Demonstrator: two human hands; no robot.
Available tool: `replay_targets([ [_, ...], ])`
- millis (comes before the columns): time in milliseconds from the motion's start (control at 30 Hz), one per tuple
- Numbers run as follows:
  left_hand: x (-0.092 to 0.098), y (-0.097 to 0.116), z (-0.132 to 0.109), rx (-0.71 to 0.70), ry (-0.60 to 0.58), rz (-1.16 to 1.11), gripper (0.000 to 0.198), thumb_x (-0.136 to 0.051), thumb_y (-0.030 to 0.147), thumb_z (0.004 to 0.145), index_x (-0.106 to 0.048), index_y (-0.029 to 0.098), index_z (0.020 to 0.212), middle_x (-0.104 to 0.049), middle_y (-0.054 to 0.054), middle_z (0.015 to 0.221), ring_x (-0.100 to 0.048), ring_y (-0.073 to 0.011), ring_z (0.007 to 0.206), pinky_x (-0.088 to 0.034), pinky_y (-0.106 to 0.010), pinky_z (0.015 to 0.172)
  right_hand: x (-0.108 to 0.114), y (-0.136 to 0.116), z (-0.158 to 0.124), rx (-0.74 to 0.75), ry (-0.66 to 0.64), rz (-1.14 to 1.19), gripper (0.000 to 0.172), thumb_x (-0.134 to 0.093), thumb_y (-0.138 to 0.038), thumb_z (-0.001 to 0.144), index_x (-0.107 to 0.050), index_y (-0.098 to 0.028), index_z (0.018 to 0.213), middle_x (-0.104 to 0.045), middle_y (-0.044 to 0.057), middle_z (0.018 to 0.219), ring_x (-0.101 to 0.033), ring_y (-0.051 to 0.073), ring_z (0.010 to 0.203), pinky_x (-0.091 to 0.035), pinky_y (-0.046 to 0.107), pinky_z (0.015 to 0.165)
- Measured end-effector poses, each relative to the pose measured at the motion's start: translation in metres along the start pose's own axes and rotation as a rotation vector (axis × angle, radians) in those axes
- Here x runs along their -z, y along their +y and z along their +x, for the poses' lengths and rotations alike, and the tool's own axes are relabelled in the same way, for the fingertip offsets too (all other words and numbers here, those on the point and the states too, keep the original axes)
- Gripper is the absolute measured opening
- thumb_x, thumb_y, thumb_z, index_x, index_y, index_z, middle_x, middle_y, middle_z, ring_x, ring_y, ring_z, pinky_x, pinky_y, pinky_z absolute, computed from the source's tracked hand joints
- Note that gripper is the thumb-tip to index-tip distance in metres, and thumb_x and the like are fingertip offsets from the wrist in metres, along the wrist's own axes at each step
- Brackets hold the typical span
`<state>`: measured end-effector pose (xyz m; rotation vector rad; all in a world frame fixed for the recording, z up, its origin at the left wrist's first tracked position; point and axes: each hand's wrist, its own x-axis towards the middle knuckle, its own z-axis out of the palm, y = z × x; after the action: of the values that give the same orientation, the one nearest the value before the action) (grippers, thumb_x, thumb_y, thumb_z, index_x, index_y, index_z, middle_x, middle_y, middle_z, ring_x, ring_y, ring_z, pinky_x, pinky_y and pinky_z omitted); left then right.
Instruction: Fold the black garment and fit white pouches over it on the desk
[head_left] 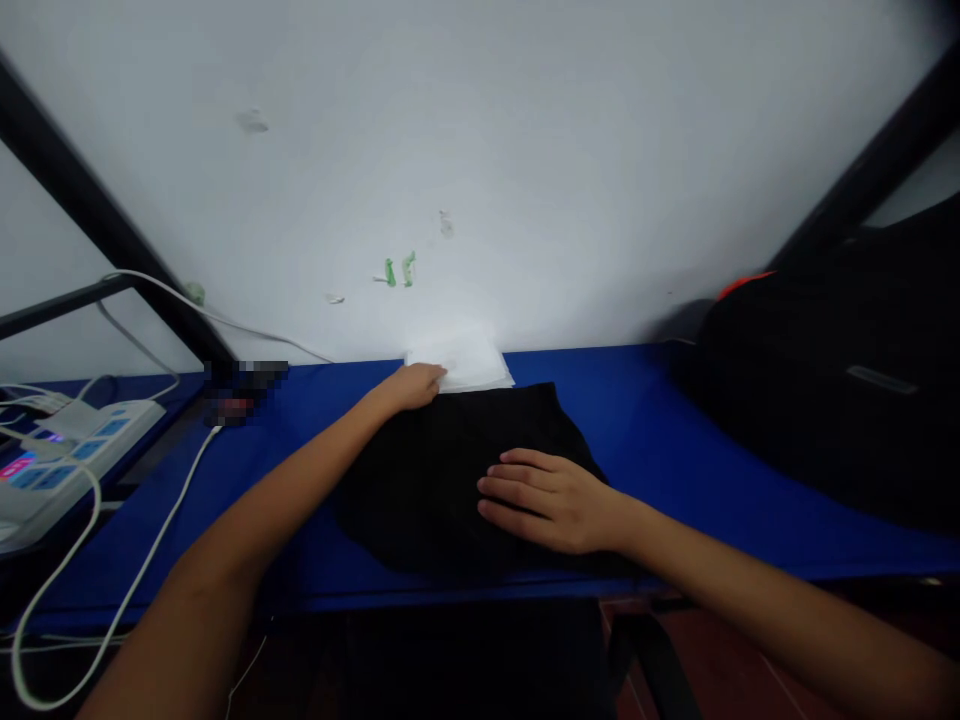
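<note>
Black cloth laid out flat, both hands upon it

We found the black cloth point(450, 470) lying on the blue tabletop point(645, 430), in front of a thin stack of white paper point(476, 365) that sat against the wall point(570, 180). As far as we could judge, the laying out was largely done: the cloth was down in one piece, its far edge fairly straight and meeting the papers, its near edge rounded towards the table's front.

The right hand point(551, 500) lay palm down on the cloth's right half, fingers extended and slightly parted, holding nothing. The left hand point(416, 387) rested at the far left corner, fingers reaching over the edge of the papers; we could not tell whether it pinched any fabric.

What was left was harder to judge. The material was so dark that we could not make out creases, layers or an opening, and we saw no finished fold. A black bag point(810, 400) stood to the right, well apart, and a white power strip point(97, 445) lay far left.
</note>
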<state>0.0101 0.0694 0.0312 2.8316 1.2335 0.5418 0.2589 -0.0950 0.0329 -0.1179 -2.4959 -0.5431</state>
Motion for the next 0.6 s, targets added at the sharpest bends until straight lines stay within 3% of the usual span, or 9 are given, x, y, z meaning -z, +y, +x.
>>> replay_targets([
  [67,0.003,0.015,-0.006,0.013,0.006,-0.017,0.033,-0.054,0.018,0.084,-0.061,0.011,0.116,-0.067,-0.016,0.12,-0.063,-0.0274,0.112,-0.051,-0.045,0.095,0.003,0.002,-0.007,-0.03,-0.019,-0.009,0.033,-0.045,-0.006,0.092,-0.062,-0.014,0.119,-0.07,0.01,0.111,-0.064,0.019,0.102,-0.051,0.04,0.096],
  [133,0.012,0.044,-0.019,-0.013,0.029,-0.075,0.041,-0.054,0.032,0.091,-0.053,0.013,0.127,-0.059,-0.017,0.134,-0.055,-0.0268,0.125,-0.045,-0.045,0.104,0.004,0.004,-0.016,-0.068,-0.02,-0.029,0.036,-0.046,-0.004,0.09,-0.06,-0.014,0.122,-0.07,0.012,0.109,-0.065,0.02,0.098,-0.053,0.04,0.09],
  [167,0.018,0.061,-0.028,-0.082,0.008,-0.21,0.048,-0.056,0.038,0.091,-0.049,0.016,0.133,-0.056,-0.015,0.137,-0.053,-0.0251,0.127,-0.044,-0.042,0.106,0.004,0.005,-0.019,-0.088,-0.015,-0.032,0.036,-0.047,-0.004,0.09,-0.059,-0.014,0.123,-0.07,0.012,0.107,-0.065,0.021,0.097,-0.054,0.041,0.087],
  [233,0.027,0.095,-0.047,-0.274,-0.175,-0.449,0.07,-0.066,0.046,0.085,-0.037,0.021,0.143,-0.05,-0.012,0.143,-0.052,-0.024,0.129,-0.047,-0.038,0.104,0.002,0.006,-0.023,-0.155,-0.016,0.012,0.034,-0.049,-0.006,0.091,-0.059,-0.014,0.122,-0.07,0.012,0.104,-0.065,0.022,0.096,-0.055,0.04,0.084],
  [333,0.034,0.127,-0.07,-0.256,-0.276,-0.499,0.09,-0.077,0.043,0.074,-0.029,0.022,0.147,-0.048,-0.015,0.141,-0.051,-0.0296,0.128,-0.049,-0.045,0.102,-0.001,0.004,-0.02,-0.358,-0.1,0.172,0.028,-0.047,-0.016,0.096,-0.06,-0.018,0.12,-0.071,0.01,0.104,-0.067,0.021,0.093,-0.057,0.037,0.08],
  [433,0.039,0.129,-0.084,-0.132,-0.19,-0.52,0.082,-0.077,0.032,0.074,-0.035,0.023,0.143,-0.052,-0.014,0.13,-0.056,-0.0277,0.118,-0.05,-0.046,0.1,0.002,0.003,-0.015,-0.523,-0.215,0.271,0.028,-0.04,-0.021,0.1,-0.059,-0.02,0.12,-0.071,0.007,0.105,-0.068,0.017,0.089,-0.057,0.03,0.077],
  [600,0.056,0.096,-0.105,-0.081,-0.001,-0.521,0.081,-0.071,0.03,0.078,-0.028,0.025,0.146,-0.046,-0.015,0.137,-0.05,-0.0303,0.125,-0.044,-0.051,0.105,0.01,0.011,-0.029,-0.325,-0.138,0.088,0.032,-0.032,-0.013,0.099,-0.061,-0.015,0.115,-0.069,0.01,0.099,-0.063,0.021,0.092,-0.055,0.036,0.08],
])
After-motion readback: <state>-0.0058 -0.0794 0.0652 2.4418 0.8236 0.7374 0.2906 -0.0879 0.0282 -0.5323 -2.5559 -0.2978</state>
